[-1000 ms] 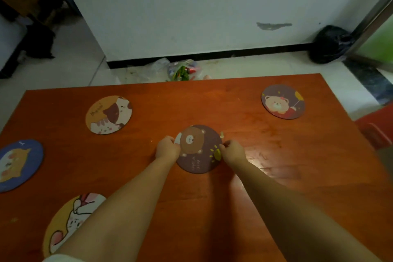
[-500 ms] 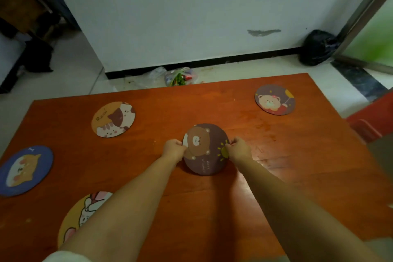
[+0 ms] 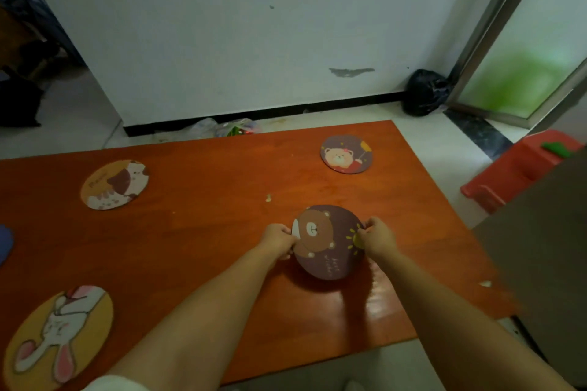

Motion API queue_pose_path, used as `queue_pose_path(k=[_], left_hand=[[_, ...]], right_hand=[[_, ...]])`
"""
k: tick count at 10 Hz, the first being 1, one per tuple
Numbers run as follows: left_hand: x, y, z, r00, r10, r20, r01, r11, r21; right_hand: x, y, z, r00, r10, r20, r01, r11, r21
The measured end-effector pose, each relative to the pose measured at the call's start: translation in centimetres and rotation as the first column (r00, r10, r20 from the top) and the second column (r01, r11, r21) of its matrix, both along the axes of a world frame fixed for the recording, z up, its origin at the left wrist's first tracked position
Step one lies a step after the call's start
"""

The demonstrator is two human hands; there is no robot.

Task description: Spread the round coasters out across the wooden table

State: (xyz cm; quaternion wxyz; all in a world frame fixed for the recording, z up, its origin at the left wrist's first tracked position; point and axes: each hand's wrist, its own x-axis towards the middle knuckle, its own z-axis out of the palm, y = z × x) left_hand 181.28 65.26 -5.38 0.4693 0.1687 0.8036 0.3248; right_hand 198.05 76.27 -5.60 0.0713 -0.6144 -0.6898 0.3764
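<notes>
Brown and bear-printed, the coaster (image 3: pixel 328 243) sits between our hands above the orange wooden surface (image 3: pixel 206 232), right of centre. Our left hand (image 3: pixel 278 240) pinches its left edge with curled fingers; our right hand (image 3: pixel 378 236) pinches the right edge likewise. Far right lies a second bear coaster (image 3: pixel 346 154), far left a cat coaster (image 3: pixel 115 184), near left a rabbit coaster (image 3: pixel 58 336).

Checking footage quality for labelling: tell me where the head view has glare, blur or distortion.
Head view: glare on the table just near of the brown coaster; right edge smeared around a grey blur; wide-angle bending at the door frame; dim, soft light overall; both hands reasonably sharp.
</notes>
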Motion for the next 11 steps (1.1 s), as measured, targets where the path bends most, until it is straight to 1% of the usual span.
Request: queue_pose_path(k=[1, 3, 5, 6, 7, 8, 9, 10, 11], left_hand=[[5.0, 1.7, -1.2, 0.999, 0.030, 0.011, -0.030, 0.999, -0.019], [12.8, 4.5, -2.6, 0.989, 0.093, -0.117, -0.095, 0.995, -0.007], [16.1, 5.5, -3.8, 0.972, 0.059, -0.229, -0.079, 0.994, -0.079], [16.9, 5.5, -4.4, 0.957, 0.070, -0.281, -0.104, 0.989, -0.108], [17.3, 5.6, -4.5, 0.939, 0.033, -0.341, -0.093, 0.982, -0.163], [17.2, 5.7, -4.9, 0.905, -0.059, -0.421, -0.042, 0.973, -0.227], [17.6, 5.2, -5.2, 0.875, -0.117, -0.471, 0.004, 0.972, -0.234], [16.6, 4.9, -4.9, 0.894, -0.100, -0.436, 0.010, 0.979, -0.204], [15.7, 2.9, -4.7, 0.944, -0.080, -0.320, 0.048, 0.993, -0.105]], right_hand=[[4.3, 2.4, -0.4, 0.998, 0.034, 0.045, -0.033, 0.999, -0.021], [10.6, 6.2, -1.7, 0.987, 0.136, 0.086, -0.130, 0.988, -0.081], [13.3, 7.5, -2.5, 0.980, 0.169, 0.102, -0.159, 0.983, -0.097], [13.8, 7.4, -2.8, 0.979, 0.176, 0.107, -0.166, 0.981, -0.100], [14.1, 7.2, -3.2, 0.976, 0.195, 0.096, -0.187, 0.978, -0.089], [14.4, 7.0, -3.5, 0.935, 0.292, 0.200, -0.293, 0.956, -0.025], [14.7, 6.8, -3.8, 0.883, 0.353, 0.309, -0.380, 0.924, 0.031], [14.6, 7.2, -3.3, 0.855, 0.379, 0.355, -0.418, 0.908, 0.037], [14.1, 7.1, -2.7, 0.897, 0.354, 0.266, -0.380, 0.924, 0.051]])
